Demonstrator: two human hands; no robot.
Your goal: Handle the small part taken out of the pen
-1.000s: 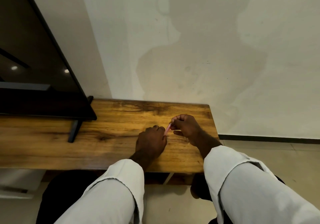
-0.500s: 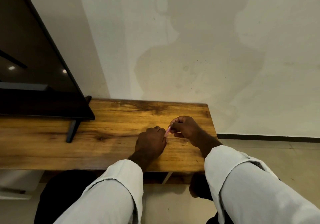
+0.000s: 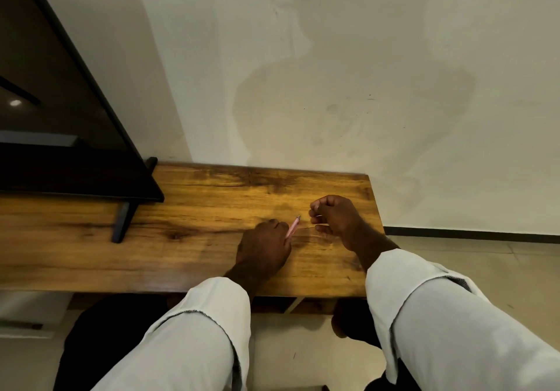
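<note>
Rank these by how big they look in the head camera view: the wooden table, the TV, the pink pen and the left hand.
1. Wooden table
2. TV, though the picture's edge cuts it off, so its rank against the table is unsure
3. Left hand
4. Pink pen, thin, gripped in the left hand

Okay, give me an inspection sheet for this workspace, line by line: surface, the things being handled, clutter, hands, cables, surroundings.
Surface: wooden tabletop, dark grain patches, set against the wall.
Things in hand: thin pink stick, tilted, its lower end in the left hand; what it is cannot be told.
Clutter: nothing seen.
Hands: left hand grips the pink stick, knuckles up over the tabletop; right hand has curled fingers just right of the stick's tip, apart from it; whether it pinches anything cannot be told.
Cables: nothing seen.
Surroundings: dark screen with a black foot on the tabletop's left part; stained pale wall; tiled floor; white sleeves.
</note>
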